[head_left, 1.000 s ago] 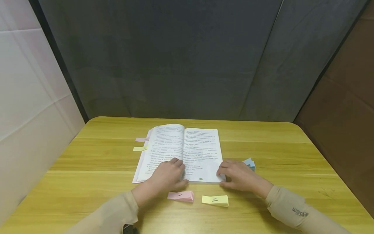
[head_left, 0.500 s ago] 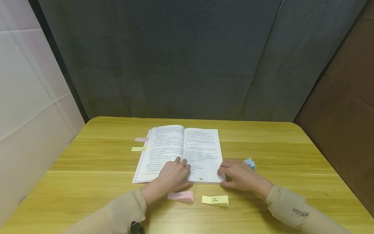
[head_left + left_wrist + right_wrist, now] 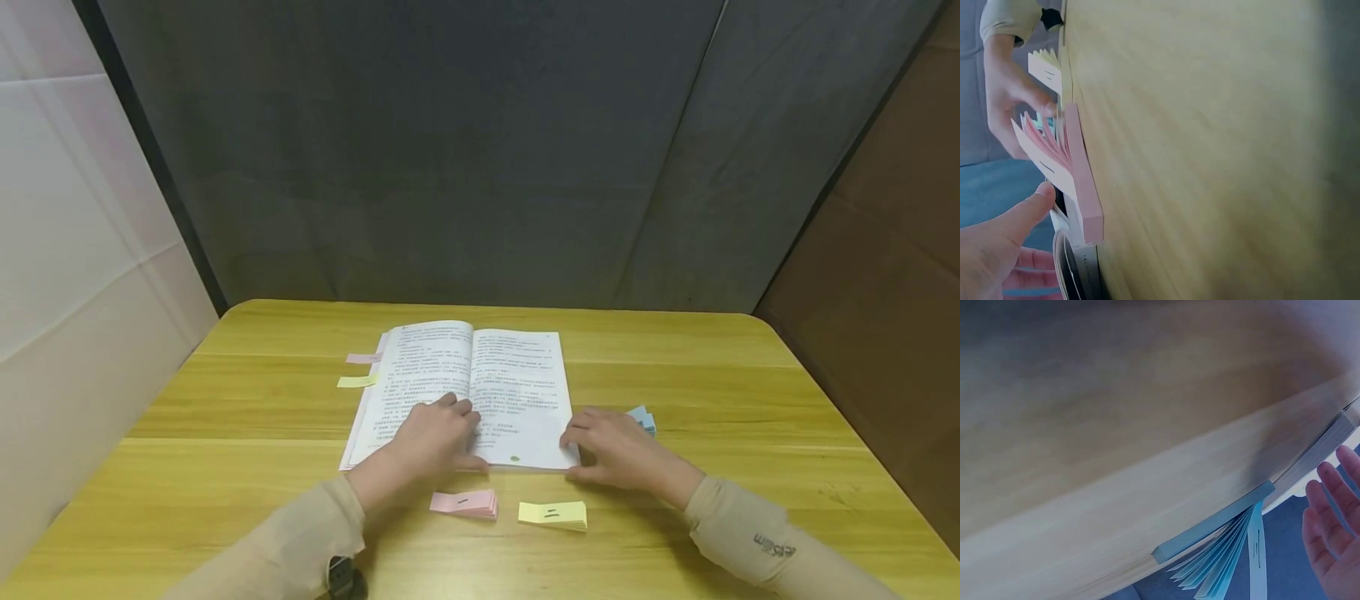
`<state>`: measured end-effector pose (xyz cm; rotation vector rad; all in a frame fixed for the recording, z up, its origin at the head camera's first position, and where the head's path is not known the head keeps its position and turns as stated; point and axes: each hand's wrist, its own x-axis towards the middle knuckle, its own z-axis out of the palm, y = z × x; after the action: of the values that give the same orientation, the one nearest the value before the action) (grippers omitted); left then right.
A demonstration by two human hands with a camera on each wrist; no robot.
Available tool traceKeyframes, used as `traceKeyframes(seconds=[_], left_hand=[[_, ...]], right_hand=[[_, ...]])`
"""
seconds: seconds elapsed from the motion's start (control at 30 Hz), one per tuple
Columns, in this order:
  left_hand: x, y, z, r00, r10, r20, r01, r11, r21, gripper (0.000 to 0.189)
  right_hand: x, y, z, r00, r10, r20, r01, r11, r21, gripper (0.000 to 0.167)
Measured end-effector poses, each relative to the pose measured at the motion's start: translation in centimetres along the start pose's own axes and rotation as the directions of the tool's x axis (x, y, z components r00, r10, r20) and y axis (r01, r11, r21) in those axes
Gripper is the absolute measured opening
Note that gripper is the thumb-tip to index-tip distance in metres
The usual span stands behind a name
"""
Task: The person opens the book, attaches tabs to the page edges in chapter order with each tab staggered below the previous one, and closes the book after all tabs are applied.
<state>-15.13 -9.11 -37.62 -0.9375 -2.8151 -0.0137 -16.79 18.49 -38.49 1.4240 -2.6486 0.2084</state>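
An open book point(image 3: 521, 383) lies on the table with printed pages up. Across the lower left page near the fold rests my left hand point(image 3: 435, 433), its fingers on the paper and its thumb held out by the bottom edge. My right hand point(image 3: 618, 450) touches the lower right corner of the book with loosely bent fingers. A pink tab point(image 3: 363, 358) and a yellow tab point(image 3: 356, 382) stick out from the book's left edge. In the left wrist view the thumb point(image 3: 1029, 209) is beside the pink sticky-note pad point(image 3: 1085, 181).
Just in front of the book sit a pink sticky-note pad point(image 3: 465, 504) and a yellow one point(image 3: 552, 514), each with a dark mark. A blue sticky-note pad point(image 3: 642, 419) lies behind the right hand, partly hidden. The wooden table point(image 3: 750, 400) meets a dark curtain at the back.
My left hand slid right over the page, then slightly back left and away from me. The left page and its tabs shifted slightly left. The right hand stays nearly still.
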Motion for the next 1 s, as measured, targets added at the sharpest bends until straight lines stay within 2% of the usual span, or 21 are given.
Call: traceKeyframes(seconds=[0.23, 0.43, 0.63, 1.0], left_hand=[[-0.2, -0.2, -0.2, 1.0, -0.021, 0.009, 0.021, 0.998, -0.057, 0.051], [-0.6, -0.5, -0.1, 0.999, -0.042, -0.026, 0.04, 0.996, -0.078, 0.054], [-1.2, -0.8, -0.3, 0.995, -0.002, -0.102, -0.008, 0.995, -0.097, 0.052], [-1.2, -1.1, 0.0, 0.985, 0.039, -0.169, -0.058, 0.993, -0.107, 0.056]], right_hand=[[-0.3, 0.1, 0.0, 0.999, 0.037, -0.006, -0.037, 0.999, -0.01, 0.036], [-0.5, -0.1, -0.2, 0.998, 0.058, -0.012, -0.058, 0.998, -0.008, 0.04], [-0.6, -0.1, -0.2, 0.998, 0.064, -0.015, -0.064, 0.998, -0.007, 0.044], [-0.6, 0.0, -0.1, 0.998, 0.052, -0.025, -0.052, 0.999, -0.009, 0.044]])
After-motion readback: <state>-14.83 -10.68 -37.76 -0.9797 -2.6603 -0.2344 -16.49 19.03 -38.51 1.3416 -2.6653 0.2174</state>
